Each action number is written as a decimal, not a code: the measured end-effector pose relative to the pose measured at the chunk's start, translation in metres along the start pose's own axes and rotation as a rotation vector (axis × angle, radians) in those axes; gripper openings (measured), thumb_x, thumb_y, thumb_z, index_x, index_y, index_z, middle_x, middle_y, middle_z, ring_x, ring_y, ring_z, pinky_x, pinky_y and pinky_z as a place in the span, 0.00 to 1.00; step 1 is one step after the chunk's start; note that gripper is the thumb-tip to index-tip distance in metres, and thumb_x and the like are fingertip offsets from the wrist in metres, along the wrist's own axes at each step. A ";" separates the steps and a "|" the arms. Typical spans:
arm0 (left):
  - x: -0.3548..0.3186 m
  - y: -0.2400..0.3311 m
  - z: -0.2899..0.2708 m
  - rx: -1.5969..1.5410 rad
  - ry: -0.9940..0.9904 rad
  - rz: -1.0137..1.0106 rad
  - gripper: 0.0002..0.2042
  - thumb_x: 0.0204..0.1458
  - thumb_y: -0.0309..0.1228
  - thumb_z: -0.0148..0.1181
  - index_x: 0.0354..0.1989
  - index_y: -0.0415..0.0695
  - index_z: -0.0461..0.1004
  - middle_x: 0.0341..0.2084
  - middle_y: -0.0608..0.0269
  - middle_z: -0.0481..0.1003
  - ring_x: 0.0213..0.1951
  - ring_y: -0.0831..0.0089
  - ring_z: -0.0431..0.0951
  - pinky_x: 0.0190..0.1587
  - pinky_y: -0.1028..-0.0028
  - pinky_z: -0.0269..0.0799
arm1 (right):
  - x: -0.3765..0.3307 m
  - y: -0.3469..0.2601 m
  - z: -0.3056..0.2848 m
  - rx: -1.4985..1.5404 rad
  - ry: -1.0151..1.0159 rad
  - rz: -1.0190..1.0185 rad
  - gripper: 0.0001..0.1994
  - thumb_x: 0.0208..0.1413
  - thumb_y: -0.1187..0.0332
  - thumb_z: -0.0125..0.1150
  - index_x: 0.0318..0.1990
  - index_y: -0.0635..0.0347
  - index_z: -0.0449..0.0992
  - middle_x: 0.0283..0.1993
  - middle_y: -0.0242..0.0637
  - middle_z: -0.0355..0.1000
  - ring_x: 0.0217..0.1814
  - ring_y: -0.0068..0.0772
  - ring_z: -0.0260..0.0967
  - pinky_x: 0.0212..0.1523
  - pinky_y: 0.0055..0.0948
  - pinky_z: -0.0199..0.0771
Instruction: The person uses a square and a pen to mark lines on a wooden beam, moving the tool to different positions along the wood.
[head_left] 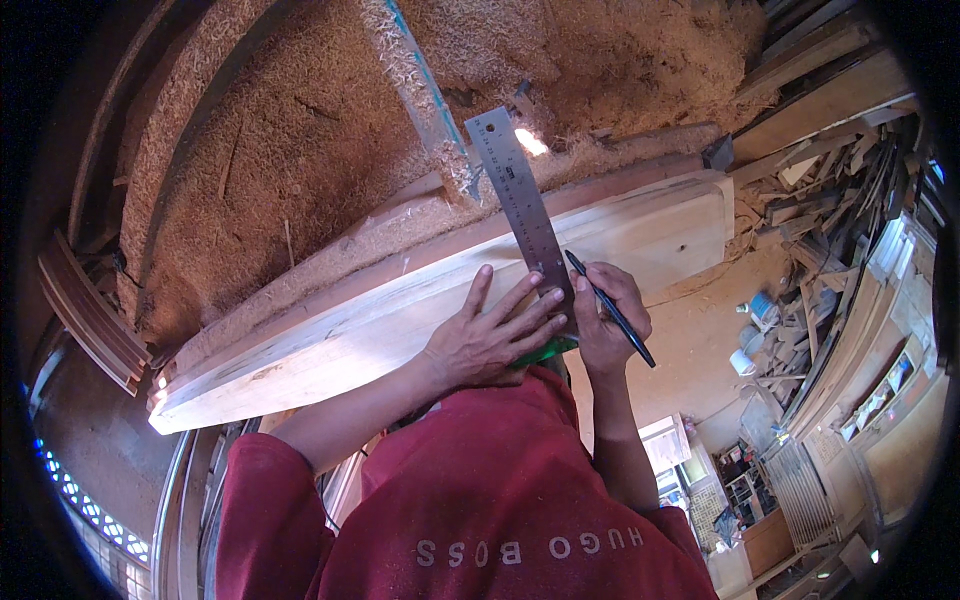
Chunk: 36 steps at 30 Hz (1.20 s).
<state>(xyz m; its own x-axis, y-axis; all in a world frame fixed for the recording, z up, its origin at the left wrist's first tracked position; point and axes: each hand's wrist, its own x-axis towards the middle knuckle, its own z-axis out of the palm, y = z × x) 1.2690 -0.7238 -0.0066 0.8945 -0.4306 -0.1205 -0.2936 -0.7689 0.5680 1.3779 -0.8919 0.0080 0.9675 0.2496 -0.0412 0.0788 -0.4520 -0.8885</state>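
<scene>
A metal try square with a ruled blade lies across a pale wooden board, its blade reaching past the board's far edge. A bit of its green handle shows at the near edge. My left hand lies over the board beside the handle, fingers stretched and spread, with fingertips on the lower blade; its thumb is hidden. Just right of the blade, my right hand is closed around a black pen. The pen tilts, its upper end near the blade's right edge.
Wood shavings cover the area beyond the board. A shavings-coated bar points toward the square. Stacked offcuts and a blue container stand to the right. Curved wooden strips lie at the left.
</scene>
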 end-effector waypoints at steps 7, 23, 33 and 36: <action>0.000 0.001 -0.001 0.129 -0.078 0.018 0.48 0.45 0.74 0.53 0.76 0.68 0.56 0.77 0.66 0.52 0.78 0.52 0.45 0.70 0.25 0.24 | -0.002 0.004 0.000 0.003 0.009 -0.001 0.08 0.55 0.80 0.69 0.42 0.66 0.81 0.43 0.48 0.80 0.46 0.41 0.81 0.47 0.35 0.82; 0.001 0.001 0.001 0.112 -0.092 0.008 0.50 0.42 0.75 0.56 0.76 0.67 0.56 0.77 0.66 0.51 0.79 0.52 0.42 0.69 0.23 0.22 | -0.003 0.006 -0.001 0.025 -0.002 -0.003 0.09 0.54 0.81 0.69 0.43 0.66 0.82 0.45 0.48 0.80 0.46 0.41 0.81 0.48 0.35 0.82; 0.001 0.002 -0.002 0.098 -0.088 0.007 0.49 0.42 0.74 0.58 0.75 0.67 0.58 0.77 0.67 0.52 0.79 0.52 0.42 0.70 0.25 0.21 | 0.003 -0.002 -0.002 -0.023 -0.020 -0.047 0.09 0.54 0.81 0.69 0.43 0.66 0.81 0.44 0.48 0.81 0.46 0.40 0.81 0.47 0.34 0.82; 0.001 0.002 -0.002 0.074 -0.112 0.005 0.49 0.43 0.73 0.59 0.75 0.68 0.57 0.77 0.67 0.51 0.79 0.52 0.42 0.70 0.25 0.21 | 0.003 -0.002 -0.001 -0.030 -0.028 -0.064 0.08 0.54 0.81 0.69 0.42 0.67 0.82 0.44 0.48 0.81 0.46 0.41 0.81 0.48 0.34 0.82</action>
<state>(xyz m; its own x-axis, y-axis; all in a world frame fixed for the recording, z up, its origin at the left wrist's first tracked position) 1.2697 -0.7246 -0.0039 0.8508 -0.4813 -0.2109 -0.3253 -0.7976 0.5080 1.3813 -0.8908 0.0098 0.9532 0.3024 0.0027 0.1483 -0.4596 -0.8757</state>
